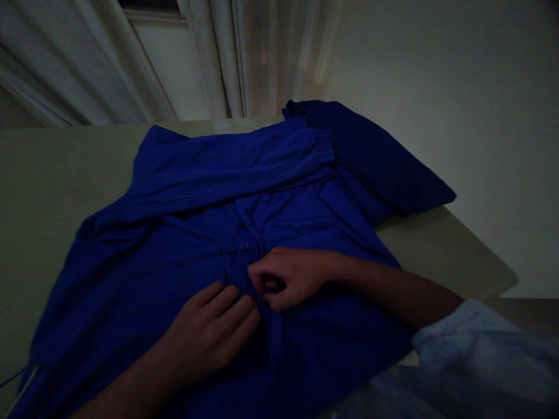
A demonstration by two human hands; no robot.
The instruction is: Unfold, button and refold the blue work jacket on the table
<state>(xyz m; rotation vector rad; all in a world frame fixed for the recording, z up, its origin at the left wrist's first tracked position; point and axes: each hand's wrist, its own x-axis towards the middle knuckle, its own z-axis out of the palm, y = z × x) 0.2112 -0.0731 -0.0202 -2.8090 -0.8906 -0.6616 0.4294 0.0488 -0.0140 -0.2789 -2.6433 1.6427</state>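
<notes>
A blue button-up shirt [174, 233] lies spread out, its front facing up. One sleeve [227, 166] with a gathered cuff is laid across the upper part. Along the front opening, two buttons [244, 245] show above my hands. My right hand [290, 276] is closed in a pinch on the edge of the opening, thumb and forefinger together. Just left of it, my left hand [217, 329] has its fingers curled down onto the cloth of the same opening. The fingertips of the left hand are hidden, and any button between the hands cannot be made out.
The shirt rests on a pale tabletop [43, 186]. A darker blue cloth piece [371, 154] reaches past the table's right edge. Curtains [262, 58] hang behind, beside a plain wall [458, 87]. A thin cord [26, 384] shows at lower left. The scene is dim.
</notes>
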